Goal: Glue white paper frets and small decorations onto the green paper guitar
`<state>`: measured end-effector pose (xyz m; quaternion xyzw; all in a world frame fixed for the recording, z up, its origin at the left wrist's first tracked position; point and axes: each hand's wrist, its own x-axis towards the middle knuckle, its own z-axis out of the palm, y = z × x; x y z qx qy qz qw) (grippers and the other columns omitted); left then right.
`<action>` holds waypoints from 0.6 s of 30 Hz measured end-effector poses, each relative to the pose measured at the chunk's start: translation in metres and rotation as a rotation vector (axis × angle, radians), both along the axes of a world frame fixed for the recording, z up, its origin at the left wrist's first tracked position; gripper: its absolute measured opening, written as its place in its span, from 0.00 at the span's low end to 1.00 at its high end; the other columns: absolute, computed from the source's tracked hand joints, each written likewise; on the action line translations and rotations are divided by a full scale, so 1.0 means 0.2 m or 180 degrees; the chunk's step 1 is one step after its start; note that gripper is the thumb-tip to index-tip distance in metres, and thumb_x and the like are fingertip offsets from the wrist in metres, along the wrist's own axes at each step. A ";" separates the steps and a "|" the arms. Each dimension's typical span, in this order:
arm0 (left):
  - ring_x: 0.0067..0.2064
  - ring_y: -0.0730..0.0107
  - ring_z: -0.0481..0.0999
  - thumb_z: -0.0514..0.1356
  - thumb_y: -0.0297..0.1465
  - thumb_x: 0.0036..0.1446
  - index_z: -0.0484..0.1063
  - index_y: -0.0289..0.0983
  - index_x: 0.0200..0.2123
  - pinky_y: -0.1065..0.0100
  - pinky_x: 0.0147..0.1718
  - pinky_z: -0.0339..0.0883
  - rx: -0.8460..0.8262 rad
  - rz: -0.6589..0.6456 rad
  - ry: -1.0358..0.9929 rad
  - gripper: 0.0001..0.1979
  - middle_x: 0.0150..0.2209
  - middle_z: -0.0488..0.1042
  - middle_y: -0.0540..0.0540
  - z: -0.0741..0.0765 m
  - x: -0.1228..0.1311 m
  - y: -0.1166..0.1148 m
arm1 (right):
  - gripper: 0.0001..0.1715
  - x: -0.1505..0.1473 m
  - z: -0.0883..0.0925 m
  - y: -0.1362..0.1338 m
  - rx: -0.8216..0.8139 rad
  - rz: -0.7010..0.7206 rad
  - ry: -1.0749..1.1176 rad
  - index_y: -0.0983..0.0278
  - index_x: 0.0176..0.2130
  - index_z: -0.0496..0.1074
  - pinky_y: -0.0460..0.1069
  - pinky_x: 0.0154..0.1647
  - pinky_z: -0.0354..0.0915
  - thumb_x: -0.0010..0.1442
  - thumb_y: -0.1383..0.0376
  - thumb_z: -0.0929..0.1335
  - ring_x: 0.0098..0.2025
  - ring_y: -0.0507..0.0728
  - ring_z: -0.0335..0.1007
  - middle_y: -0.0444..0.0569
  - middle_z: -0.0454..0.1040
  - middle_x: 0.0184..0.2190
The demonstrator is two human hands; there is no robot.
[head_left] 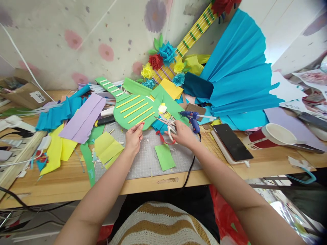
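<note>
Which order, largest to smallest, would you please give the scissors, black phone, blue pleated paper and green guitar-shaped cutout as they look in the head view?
1. Blue pleated paper
2. Green guitar-shaped cutout
3. Black phone
4. Scissors, in the right hand

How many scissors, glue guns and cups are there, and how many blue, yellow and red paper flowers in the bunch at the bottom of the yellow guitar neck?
Scissors: 1, in the right hand
Glue gun: 1
Cup: 1
Blue flowers: 3
Yellow flowers: 2
Red flower: 1
Total: 9
</note>
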<state>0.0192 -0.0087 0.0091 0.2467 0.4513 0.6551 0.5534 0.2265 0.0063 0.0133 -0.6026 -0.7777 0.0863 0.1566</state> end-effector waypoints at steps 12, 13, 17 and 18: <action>0.18 0.85 0.55 0.68 0.35 0.35 0.77 0.32 0.28 0.75 0.14 0.46 -0.0228 0.0132 0.0638 0.15 0.31 0.76 0.44 -0.02 0.01 -0.01 | 0.21 0.02 -0.02 -0.02 -0.0373 -0.0670 -0.0593 0.69 0.42 0.66 0.52 0.38 0.61 0.56 0.55 0.64 0.44 0.64 0.69 0.62 0.69 0.43; 0.18 0.85 0.55 0.68 0.35 0.35 0.77 0.32 0.28 0.75 0.14 0.46 -0.0236 0.0127 0.0642 0.15 0.30 0.75 0.45 -0.02 0.01 -0.01 | 0.20 0.03 -0.02 -0.02 -0.0322 -0.0663 -0.0541 0.69 0.41 0.66 0.52 0.38 0.61 0.56 0.55 0.64 0.43 0.64 0.69 0.62 0.70 0.42; 0.17 0.88 0.52 0.68 0.35 0.35 0.76 0.31 0.28 0.76 0.13 0.46 -0.0199 0.0072 0.0407 0.15 0.28 0.74 0.47 -0.02 0.01 -0.01 | 0.20 0.04 -0.03 -0.02 0.0238 -0.0591 0.0123 0.66 0.41 0.64 0.50 0.37 0.60 0.53 0.55 0.66 0.42 0.61 0.68 0.57 0.70 0.40; 0.17 0.88 0.51 0.68 0.35 0.35 0.76 0.32 0.28 0.77 0.13 0.45 -0.0176 0.0044 0.0294 0.15 0.29 0.73 0.48 -0.01 0.02 -0.01 | 0.22 0.04 -0.02 -0.02 0.0385 -0.0516 0.0314 0.66 0.41 0.63 0.50 0.36 0.60 0.52 0.54 0.67 0.41 0.61 0.68 0.56 0.70 0.39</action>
